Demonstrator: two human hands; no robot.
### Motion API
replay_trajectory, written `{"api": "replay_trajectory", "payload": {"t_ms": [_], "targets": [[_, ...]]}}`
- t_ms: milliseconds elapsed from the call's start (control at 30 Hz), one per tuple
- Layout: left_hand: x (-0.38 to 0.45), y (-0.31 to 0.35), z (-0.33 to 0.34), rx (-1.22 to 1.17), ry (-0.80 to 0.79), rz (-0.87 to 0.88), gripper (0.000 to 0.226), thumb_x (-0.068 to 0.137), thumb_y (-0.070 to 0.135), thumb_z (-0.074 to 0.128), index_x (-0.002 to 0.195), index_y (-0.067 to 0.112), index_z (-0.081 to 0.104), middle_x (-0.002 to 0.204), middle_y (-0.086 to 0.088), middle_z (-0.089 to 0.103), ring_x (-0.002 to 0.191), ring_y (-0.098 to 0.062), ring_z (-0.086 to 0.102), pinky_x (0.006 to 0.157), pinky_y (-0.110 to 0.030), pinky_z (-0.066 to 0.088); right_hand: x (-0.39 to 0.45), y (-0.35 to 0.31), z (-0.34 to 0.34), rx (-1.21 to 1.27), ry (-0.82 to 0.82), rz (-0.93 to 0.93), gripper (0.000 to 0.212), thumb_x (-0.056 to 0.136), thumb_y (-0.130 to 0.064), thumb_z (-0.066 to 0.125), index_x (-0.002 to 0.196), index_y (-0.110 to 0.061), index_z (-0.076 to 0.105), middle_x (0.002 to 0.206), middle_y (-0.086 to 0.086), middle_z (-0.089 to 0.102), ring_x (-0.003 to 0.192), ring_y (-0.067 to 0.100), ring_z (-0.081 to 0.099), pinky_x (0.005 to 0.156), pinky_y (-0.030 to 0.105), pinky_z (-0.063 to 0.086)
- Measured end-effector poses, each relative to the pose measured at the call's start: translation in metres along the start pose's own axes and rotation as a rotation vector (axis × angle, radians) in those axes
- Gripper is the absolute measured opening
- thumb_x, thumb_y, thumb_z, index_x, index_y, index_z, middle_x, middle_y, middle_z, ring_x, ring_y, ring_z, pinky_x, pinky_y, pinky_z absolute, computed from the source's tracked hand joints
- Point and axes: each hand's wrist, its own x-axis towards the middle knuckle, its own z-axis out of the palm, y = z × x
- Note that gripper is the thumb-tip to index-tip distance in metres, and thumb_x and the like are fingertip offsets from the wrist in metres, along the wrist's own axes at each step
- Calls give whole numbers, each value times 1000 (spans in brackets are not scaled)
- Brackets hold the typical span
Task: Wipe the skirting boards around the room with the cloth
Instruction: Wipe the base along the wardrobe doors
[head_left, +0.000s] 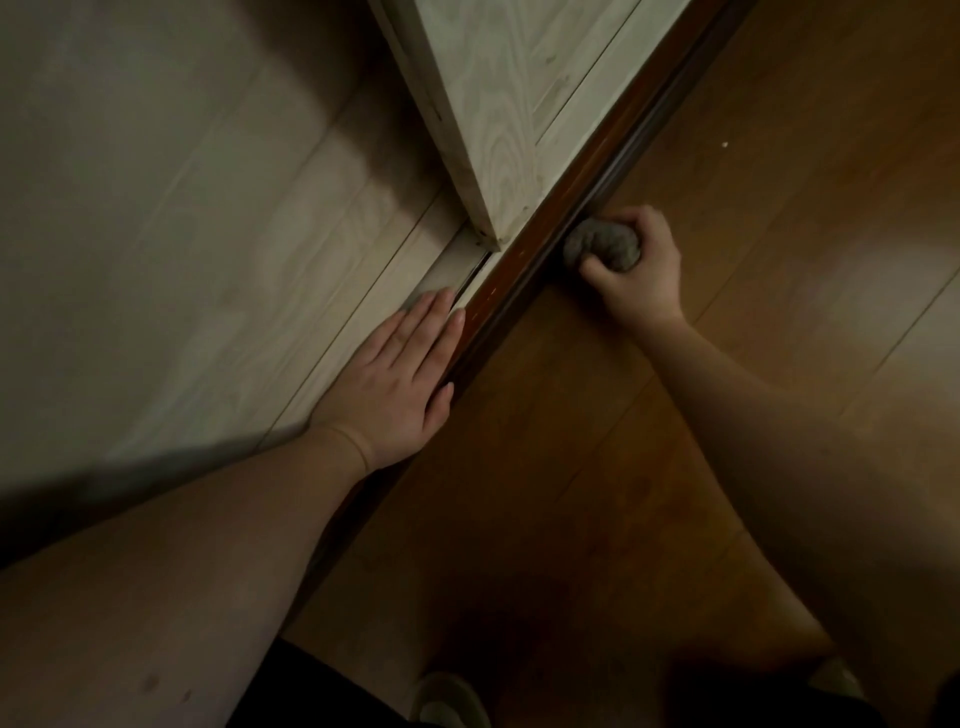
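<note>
Item 1, right hand (636, 265): I see the fingers curled round a balled grey cloth (600, 251), gripping it. The cloth touches the dark brown skirting board (524, 291) on the floor side.

Item 2, skirting board: a dark strip running diagonally, from beyond the right hand down past the left hand (400, 384) toward me. Its edge against the wooden floor (675, 467) is grooved.

Item 3, left hand: fingers straight and pressed together, palm flat on the pale wood-grain wall panel (208, 249), with the thumb side just beside the skirting's top edge.

Item 4, pale door or panel edge (498, 135): it stands out from the wall just beyond the left fingertips, its lower corner touching the skirting near the cloth.

Item 5, floor: open boards to the right of the right hand and behind it. A pale shoe (452, 696) shows near my lower edge.
</note>
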Motion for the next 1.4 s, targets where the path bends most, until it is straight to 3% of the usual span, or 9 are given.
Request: {"api": "replay_trajectory", "payload": {"t_ms": [133, 267, 567, 800, 933, 1133, 1267, 1400], "targets": [[-1, -1, 2, 12, -1, 2, 68, 101, 39, 24, 157, 3, 10, 165, -17, 6, 154, -28, 8, 124, -44, 14, 36, 3, -24, -80, -45, 33, 37, 78, -23, 73, 109, -27, 53, 117, -5, 49, 107, 11, 51, 89, 20, 44], [-1, 0, 3, 20, 0, 2, 68, 101, 40, 24, 157, 4, 10, 165, -16, 6, 153, -27, 8, 124, -43, 14, 79, 2, -48, -194, -39, 87, 44, 79, -21, 74, 118, -19, 55, 125, 3, 50, 109, 14, 47, 91, 27, 45], [-1, 0, -1, 19, -19, 1, 68, 101, 39, 26, 157, 4, 13, 166, -17, 6, 153, -27, 9, 124, -43, 14, 135, -10, -69, -310, 147, 237, 47, 86, -18, 69, 129, -14, 50, 136, 10, 44, 123, 24, 47, 102, 26, 39], [-1, -2, 0, 22, -21, -7, 68, 101, 40, 24, 157, 4, 11, 166, -16, 4, 154, -27, 8, 122, -45, 17, 73, -9, -50, -170, 154, 187, 46, 84, -21, 68, 127, -14, 52, 129, 7, 47, 111, 17, 49, 92, 23, 40], [0, -1, -1, 21, -15, -8, 67, 101, 40, 22, 157, 4, 10, 166, -16, 5, 154, -27, 8, 122, -45, 18, -4, -11, -19, -67, 32, 111, 45, 84, -18, 72, 125, -18, 53, 127, 2, 50, 115, 12, 50, 96, 23, 42], [0, -2, -1, 30, -18, -4, 66, 100, 34, 21, 157, 4, 10, 166, -16, 5, 154, -27, 8, 123, -44, 16, -110, -25, 48, 32, -152, -44, 43, 82, -21, 78, 120, -21, 57, 122, -2, 51, 112, 2, 47, 93, 6, 40], [0, -2, -1, 27, -8, 5, 68, 96, 30, 25, 157, 4, 12, 165, -17, 8, 153, -29, 10, 123, -44, 16, -125, -34, 64, 81, -68, -8, 44, 82, -20, 77, 121, -20, 57, 122, -4, 47, 112, 0, 44, 94, 1, 36], [1, -2, -1, 14, -17, 1, 69, 95, 29, 26, 158, 5, 10, 166, -16, 7, 153, -28, 8, 123, -45, 17, -125, -35, 62, 25, -121, -113, 45, 82, -21, 78, 122, -18, 59, 123, -1, 47, 115, 2, 44, 96, 3, 37]]}}
